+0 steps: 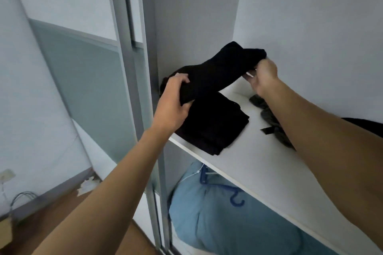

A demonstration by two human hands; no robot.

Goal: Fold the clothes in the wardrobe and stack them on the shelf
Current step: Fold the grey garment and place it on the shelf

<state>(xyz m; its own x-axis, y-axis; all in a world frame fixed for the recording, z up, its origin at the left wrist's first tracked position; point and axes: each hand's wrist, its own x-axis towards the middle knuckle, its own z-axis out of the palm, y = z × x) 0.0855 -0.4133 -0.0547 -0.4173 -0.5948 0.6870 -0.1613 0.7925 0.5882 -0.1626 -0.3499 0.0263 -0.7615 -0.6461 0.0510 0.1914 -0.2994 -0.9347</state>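
Two bare forearms reach in from the lower edge, no sleeves, watch, rings or bracelets on either. The left hand (172, 107) and right hand (264, 77) are ungloved, with short, unpainted nails on the fingers (249, 77).

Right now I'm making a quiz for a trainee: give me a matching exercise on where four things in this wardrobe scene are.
Things:
1. black garment
2. folded black pile
3. grey-green cloth
4. blue hanger

Places:
A. below the shelf
B. flat on the shelf, near its left end
C. held up by left hand and right hand
D. on the shelf, partly behind the right forearm

Pairs: 1-C, 2-B, 3-D, 4-A
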